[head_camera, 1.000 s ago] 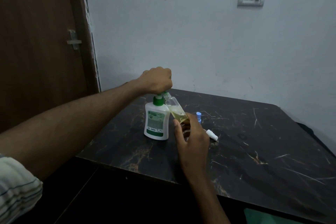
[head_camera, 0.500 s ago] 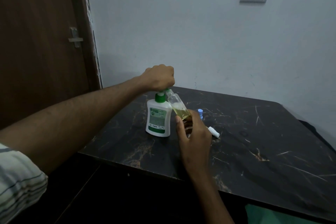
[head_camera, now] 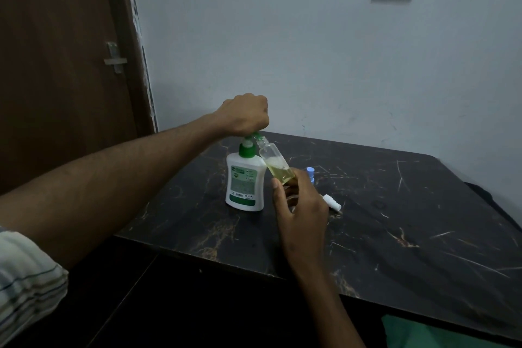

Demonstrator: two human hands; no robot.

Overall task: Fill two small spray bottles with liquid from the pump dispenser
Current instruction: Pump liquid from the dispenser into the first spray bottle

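The pump dispenser (head_camera: 245, 184) stands near the table's (head_camera: 395, 234) left edge, bare dark marble stretching toward the right edge. The left hand (head_camera: 245, 114), fist closed, presses its green pump, while the right hand (head_camera: 300, 206) grips a tilted spray bottle (head_camera: 275, 162) (partly filled with yellowish liquid), mouth at the spout.

The dispenser (head_camera: 245, 182) stands on the desk (head_camera: 395, 223) near its left edge. Right of it, the tilted bottle (head_camera: 275, 163) meets its spout. Behind the right hand (head_camera: 300, 206) stands a second bottle (head_camera: 310, 172); a sprayer (head_camera: 332, 202) lies further right.
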